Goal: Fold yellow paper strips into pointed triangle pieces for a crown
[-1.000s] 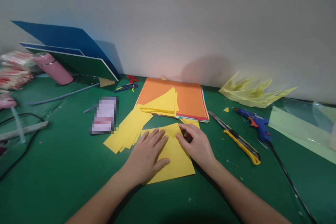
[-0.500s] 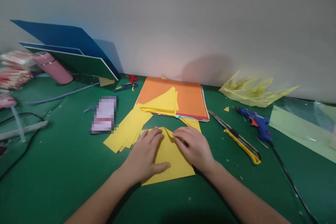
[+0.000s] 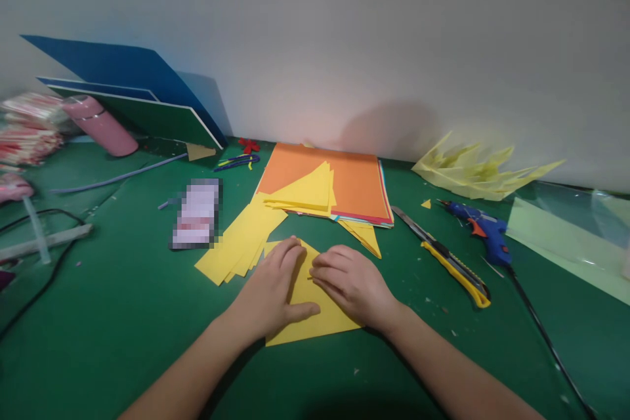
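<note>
Since the earlier frames, our right hand (image 3: 352, 285) has travelled inward from the far right corner of the yellow sheet (image 3: 319, 328), folding that corner over toward the middle. Its fingers are drawn together with the thumb on the corner, whose tip pokes out at the fingertips. Our left hand (image 3: 268, 289) has stayed about where it was, resting on the sheet's left side, fingers close together, thumb spread well out, gripping nothing. The sheet lies on the green table (image 3: 88, 341) right before us, under both hands.

Just beyond our left hand we have fanned yellow strips (image 3: 236, 243), with a blurred-out phone (image 3: 195, 213) beside them. Past our right hand lies folded yellow paper (image 3: 361, 236), and behind it a stack topped with orange paper (image 3: 359, 177) bears yellow folded pieces (image 3: 305, 193). Off to our right sit a yellow-handled cutter (image 3: 455, 272), a blue glue gun (image 3: 487, 236) and a spiky pale-yellow paper piece (image 3: 485, 177). Farther left, a pink bottle (image 3: 105, 128) leans near upright blue and green boards (image 3: 152, 121).
</note>
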Tool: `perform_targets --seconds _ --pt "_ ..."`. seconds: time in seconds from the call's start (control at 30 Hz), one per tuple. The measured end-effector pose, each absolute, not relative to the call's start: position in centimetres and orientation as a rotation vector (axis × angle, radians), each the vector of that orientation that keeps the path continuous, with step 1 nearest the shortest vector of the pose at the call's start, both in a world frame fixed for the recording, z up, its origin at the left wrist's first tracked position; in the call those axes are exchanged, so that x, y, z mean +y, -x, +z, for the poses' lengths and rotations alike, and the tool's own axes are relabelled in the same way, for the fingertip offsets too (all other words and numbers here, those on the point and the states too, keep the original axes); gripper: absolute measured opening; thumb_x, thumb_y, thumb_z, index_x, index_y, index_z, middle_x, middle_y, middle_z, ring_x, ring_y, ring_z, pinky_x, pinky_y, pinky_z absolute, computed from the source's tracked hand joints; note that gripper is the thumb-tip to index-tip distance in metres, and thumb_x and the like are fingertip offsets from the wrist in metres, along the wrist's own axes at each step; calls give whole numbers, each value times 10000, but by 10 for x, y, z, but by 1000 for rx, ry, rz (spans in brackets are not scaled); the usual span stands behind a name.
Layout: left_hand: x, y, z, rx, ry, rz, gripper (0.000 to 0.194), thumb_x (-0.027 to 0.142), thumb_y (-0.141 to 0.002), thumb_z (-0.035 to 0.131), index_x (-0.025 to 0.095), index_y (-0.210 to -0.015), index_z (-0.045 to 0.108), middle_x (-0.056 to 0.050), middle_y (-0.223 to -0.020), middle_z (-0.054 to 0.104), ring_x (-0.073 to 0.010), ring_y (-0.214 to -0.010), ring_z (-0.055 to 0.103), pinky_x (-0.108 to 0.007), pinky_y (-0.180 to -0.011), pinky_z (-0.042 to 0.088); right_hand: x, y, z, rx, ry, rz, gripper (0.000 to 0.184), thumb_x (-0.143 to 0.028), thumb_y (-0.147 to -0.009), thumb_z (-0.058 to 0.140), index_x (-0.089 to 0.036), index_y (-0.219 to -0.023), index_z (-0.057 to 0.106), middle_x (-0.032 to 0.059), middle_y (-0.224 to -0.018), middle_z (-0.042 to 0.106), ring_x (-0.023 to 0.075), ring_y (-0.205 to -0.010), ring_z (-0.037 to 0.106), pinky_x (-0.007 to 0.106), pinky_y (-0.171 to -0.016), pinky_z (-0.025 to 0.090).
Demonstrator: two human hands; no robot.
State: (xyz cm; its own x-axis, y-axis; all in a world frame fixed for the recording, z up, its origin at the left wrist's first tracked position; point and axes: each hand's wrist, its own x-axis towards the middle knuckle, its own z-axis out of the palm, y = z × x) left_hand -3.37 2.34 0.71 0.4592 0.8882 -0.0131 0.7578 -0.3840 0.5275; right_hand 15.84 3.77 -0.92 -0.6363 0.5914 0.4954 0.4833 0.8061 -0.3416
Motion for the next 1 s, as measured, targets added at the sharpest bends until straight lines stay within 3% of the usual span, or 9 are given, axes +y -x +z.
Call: perform_targets --seconds 0.13,0.4,0.6,0.8,1.0 --pt "24 33 10 1371 -2270 353 688 409 -679 732 201 -1268 443 -157 -1379 415 -336 -1236 449 -477 -980 424 38 -157 -9 -2422 794 211 226 -190 -938 453 -165 -932 677 71 -932 687 207 -819 547 357 -726 501" --pt "26 35 6 1326 -2371 210 788 498 -742 660 169 -1383 343 -173 -1479 320 -332 -1368 274 -490 -1106 260 39 -162 -9 -2459 799 216 265 -216 -954 420 -185 -919 680 64 -954 685 208 -835 553 358 -741 511" --pt "25 34 8 1334 -2368 220 774 516 -740 657 150 -1362 376 -175 -1470 338 -330 -1363 288 -483 -1105 275 40 -162 -7 -2447 704 184 236 -182 -937 450 -144 -928 683 80 -961 699 202 -836 572 352 -748 530" --pt "25 33 10 1335 -2396 204 729 498 -738 662 148 -1324 406 -171 -1452 366 -331 -1356 302 -488 -1098 290 40 -163 -12 -2435 672 173 253 -170 -945 432 -142 -941 683 76 -996 713 202 -919 622 388 -907 515" --pt "26 34 7 1341 -2416 175 745 504 -737 663 136 -1326 394 -182 -1455 354 -332 -1357 298 -488 -1096 294 39 -163 -15 -2439 684 188 257 -168 -947 428 -145 -954 685 70 -1010 718 201 -931 642 398 -920 525"
